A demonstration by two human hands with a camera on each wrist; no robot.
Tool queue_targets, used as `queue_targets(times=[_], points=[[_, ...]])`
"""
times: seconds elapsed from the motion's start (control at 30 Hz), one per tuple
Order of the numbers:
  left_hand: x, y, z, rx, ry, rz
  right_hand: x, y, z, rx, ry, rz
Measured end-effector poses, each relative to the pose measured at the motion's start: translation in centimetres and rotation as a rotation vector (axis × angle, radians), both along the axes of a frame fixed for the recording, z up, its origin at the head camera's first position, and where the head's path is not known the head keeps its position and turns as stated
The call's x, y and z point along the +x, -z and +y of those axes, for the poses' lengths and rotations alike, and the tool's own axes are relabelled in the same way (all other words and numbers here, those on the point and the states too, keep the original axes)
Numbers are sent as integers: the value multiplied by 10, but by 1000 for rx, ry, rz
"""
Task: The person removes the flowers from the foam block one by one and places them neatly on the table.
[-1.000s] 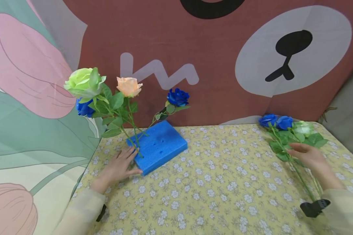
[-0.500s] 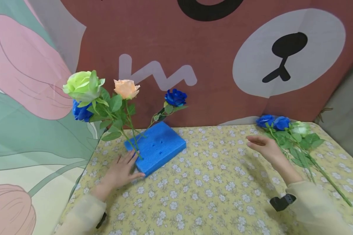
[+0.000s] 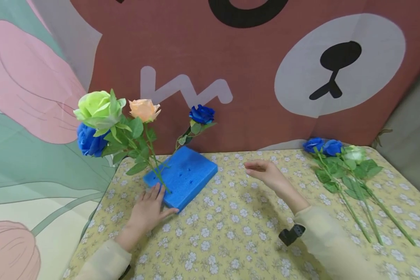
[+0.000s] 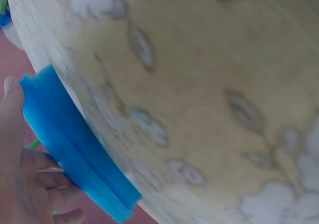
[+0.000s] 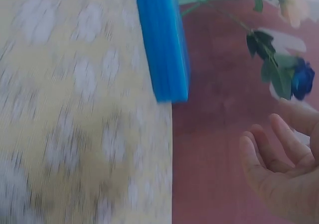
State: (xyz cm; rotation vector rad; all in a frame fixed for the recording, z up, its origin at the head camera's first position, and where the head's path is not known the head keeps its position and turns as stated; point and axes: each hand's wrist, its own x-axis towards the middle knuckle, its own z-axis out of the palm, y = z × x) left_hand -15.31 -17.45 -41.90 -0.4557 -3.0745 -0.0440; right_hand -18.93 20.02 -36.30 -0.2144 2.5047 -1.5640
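Observation:
My left hand (image 3: 147, 210) rests against the near-left end of a blue foam block (image 3: 190, 175), its fingers on the left edge and the thumb at the front corner. Stuck in the block stand a light green rose (image 3: 99, 109), a peach rose (image 3: 144, 110) and a blue rose (image 3: 91, 140), leaning left. Another blue rose (image 3: 202, 114) leans out at the back. Several small holes show in the block's top. Fingers loosely bent and holding nothing, my right hand (image 3: 267, 175) hovers over the table right of the block. The right wrist view shows this hand (image 5: 279, 159) near the block.
Two blue roses (image 3: 332, 147) and a pale green rose (image 3: 354, 153) lie at the table's right, stems pointing toward me. A flowered yellow cloth (image 3: 231, 241) covers the table. Behind it hangs a printed backdrop (image 3: 248, 70).
My right hand has come away from the lying roses and moved left toward the block. The block has turned slightly under my left hand, and its roses have shifted left.

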Motion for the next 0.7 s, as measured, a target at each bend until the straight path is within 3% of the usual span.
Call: queue_targets(times=[0.2,0.53,0.7], points=[[2,0,14,-49,-31,68,-3,3,-27,-44,-41,0],[4,7,35,-162,-24,375,-5,8,-46,-59,-62,3],[5,8,44,-184,-31,443,-6,10,-54,-62,-80,-2]])
